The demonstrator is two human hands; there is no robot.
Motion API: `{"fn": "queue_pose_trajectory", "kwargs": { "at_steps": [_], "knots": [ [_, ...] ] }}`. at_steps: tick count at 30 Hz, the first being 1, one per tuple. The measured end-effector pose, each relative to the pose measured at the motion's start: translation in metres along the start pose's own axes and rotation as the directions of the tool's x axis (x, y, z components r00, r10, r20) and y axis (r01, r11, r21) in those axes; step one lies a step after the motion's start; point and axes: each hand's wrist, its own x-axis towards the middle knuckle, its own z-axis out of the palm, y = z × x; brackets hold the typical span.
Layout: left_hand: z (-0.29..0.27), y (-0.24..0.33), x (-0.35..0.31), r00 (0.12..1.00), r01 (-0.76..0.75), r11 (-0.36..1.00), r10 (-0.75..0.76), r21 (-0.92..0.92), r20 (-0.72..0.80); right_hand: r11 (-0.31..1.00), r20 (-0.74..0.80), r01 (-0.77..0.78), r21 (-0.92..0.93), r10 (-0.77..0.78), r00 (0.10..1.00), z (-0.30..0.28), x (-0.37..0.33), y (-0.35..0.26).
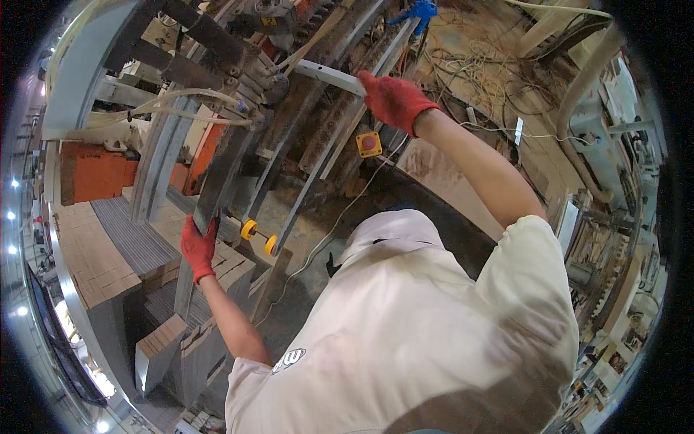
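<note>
Both of my hands wear red gloves. My left hand (199, 248) is closed round the near end of a dark grey metal beam (220, 181), beside stacked boards. Farther off to the right, my right hand (396, 100) is closed at the end of a pale flat metal bar (329, 76) with small holes. That bar lies across the long rails (296, 145) of a machine. Two yellow rollers (249, 229) sit at the near ends of the rails, to the right of my left hand. Glove backs hide part of each grip.
Stacked boards (94, 253) stand at the left. A red push button on a yellow box (369, 145) sits below my right hand, with a white cable (340, 217) running nearby. Stringy scraps (491, 65) litter the floor at far right. A blue tool (418, 13) rests beyond the rails.
</note>
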Motion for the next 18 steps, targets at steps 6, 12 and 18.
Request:
{"fn": "queue_pose_trajectory", "kwargs": {
  "at_steps": [6,12,18],
  "knots": [
    [-0.001,0.004,-0.001,1.000,0.029,1.000,-0.029,-0.002,-0.002,0.988,0.044,-0.128,0.091,0.124,0.991,-0.007,-0.007,-0.013],
    [-0.001,0.003,-0.002,0.999,0.049,0.998,-0.049,0.031,0.022,0.999,0.001,0.035,-0.003,-0.035,0.999,0.000,-0.004,0.000],
    [-0.001,-0.001,-0.009,0.998,-0.028,0.999,0.027,-0.025,-0.050,1.000,0.056,0.015,0.018,-0.016,0.998,-0.006,-0.006,-0.009]
  ]
}}
